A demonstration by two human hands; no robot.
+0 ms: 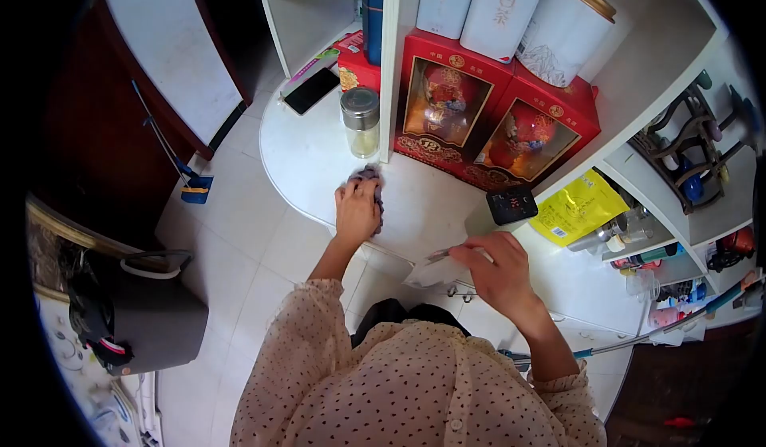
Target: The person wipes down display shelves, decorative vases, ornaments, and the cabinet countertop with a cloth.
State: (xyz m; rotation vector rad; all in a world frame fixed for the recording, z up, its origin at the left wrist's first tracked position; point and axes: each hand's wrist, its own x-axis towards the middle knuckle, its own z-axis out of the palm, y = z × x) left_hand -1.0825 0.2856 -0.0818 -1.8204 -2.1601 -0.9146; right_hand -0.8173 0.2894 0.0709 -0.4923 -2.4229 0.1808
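Observation:
My left hand (357, 214) is closed on a crumpled grey cloth (370, 174), pressed against the white countertop (419, 195) just in front of a glass tea bottle (361, 120) with a metal lid. Past the counter's front edge, my right hand (499, 275) pinches a thin whitish packet (437, 271) between thumb and fingers; its exact kind is unclear. A small black device (512, 205), perhaps a clock, stands a little beyond that hand. Behind it are two red gift boxes (455, 88) with clear windows.
A black phone (312, 91) lies on the rounded end of the counter. Tall white tins (504, 16) stand on the red boxes. To the right are a yellow pouch (578, 207) and shelves of bottles. A grey bin (155, 311) and a broom (195, 187) stand at left.

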